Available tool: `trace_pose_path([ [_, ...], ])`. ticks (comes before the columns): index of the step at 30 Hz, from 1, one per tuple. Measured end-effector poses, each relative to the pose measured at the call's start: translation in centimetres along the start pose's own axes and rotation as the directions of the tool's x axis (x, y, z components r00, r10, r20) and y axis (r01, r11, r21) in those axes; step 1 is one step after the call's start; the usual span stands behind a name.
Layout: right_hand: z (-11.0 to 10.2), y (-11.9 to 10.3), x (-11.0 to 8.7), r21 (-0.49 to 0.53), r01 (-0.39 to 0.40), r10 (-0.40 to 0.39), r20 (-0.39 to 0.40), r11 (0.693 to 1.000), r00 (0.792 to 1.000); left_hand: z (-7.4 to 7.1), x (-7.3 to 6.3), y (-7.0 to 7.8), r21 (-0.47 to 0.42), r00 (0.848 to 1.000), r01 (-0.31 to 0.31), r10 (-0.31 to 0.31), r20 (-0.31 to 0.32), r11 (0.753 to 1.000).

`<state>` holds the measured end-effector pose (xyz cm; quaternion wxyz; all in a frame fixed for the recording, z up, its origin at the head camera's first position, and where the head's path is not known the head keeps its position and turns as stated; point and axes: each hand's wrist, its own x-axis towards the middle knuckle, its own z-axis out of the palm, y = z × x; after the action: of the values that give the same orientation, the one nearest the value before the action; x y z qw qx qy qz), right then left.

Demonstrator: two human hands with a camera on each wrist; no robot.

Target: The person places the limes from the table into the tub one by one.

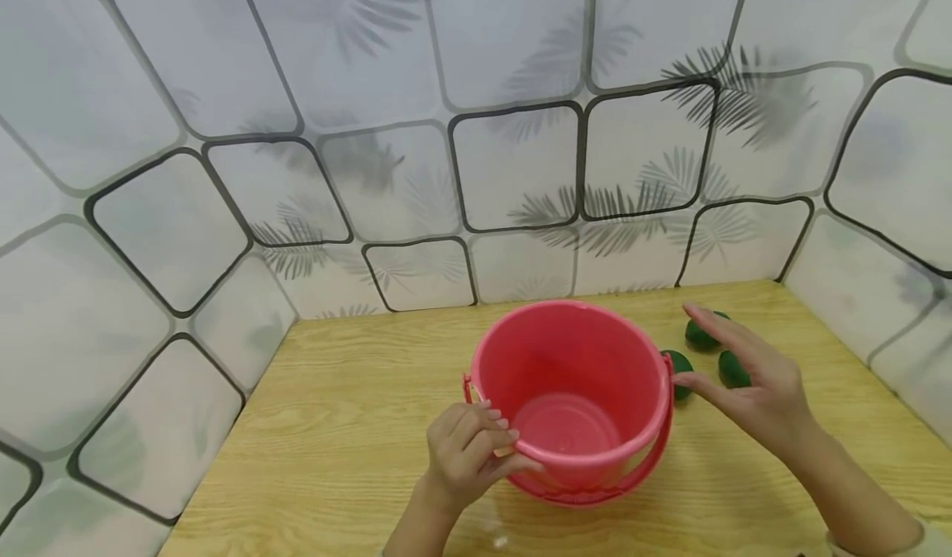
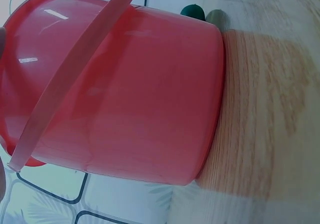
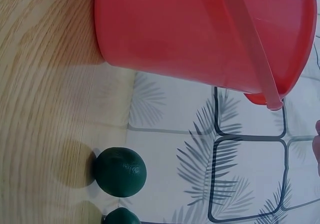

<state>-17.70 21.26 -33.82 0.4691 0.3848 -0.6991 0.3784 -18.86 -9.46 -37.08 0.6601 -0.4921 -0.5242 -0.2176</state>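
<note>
A pink-red plastic bucket (image 1: 561, 359) stands upright on the wooden tabletop, its mouth facing up and nothing inside it. Its handle (image 1: 658, 456) hangs down on the near side. My left hand (image 1: 467, 449) grips the rim at the front left, with the fingers over the edge and the thumb along the outside. On the other side my right hand (image 1: 769, 387) is spread, thumb and fingers wide apart. That thumb's tip is right at the handle's right joint. Three dark green round fruits (image 3: 120, 172) with citrus-like skin lie behind and to the right of the bucket.
The light wood tabletop (image 1: 349, 416) is bounded at the back and both sides by white covering (image 1: 513, 169) with dark outlined squares and leaf prints. One fruit (image 1: 680, 375) is partly hidden by the bucket; two others (image 1: 733, 369) sit close beyond the right hand.
</note>
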Motion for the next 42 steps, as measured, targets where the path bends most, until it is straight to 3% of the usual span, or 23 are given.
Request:
trace_pose_path([
  [16,0.0,0.3,0.6,-0.136,-0.058,0.059,0.004,0.989,0.998,0.0,0.3,0.0,-0.011,0.999,0.036,-0.036,0.001,0.999],
  [42,-0.3,3.9,-1.9,-0.275,-0.221,0.221,-0.031,0.936,0.975,0.1,0.3,0.2,-0.006,0.999,0.037,-0.037,0.004,0.999],
])
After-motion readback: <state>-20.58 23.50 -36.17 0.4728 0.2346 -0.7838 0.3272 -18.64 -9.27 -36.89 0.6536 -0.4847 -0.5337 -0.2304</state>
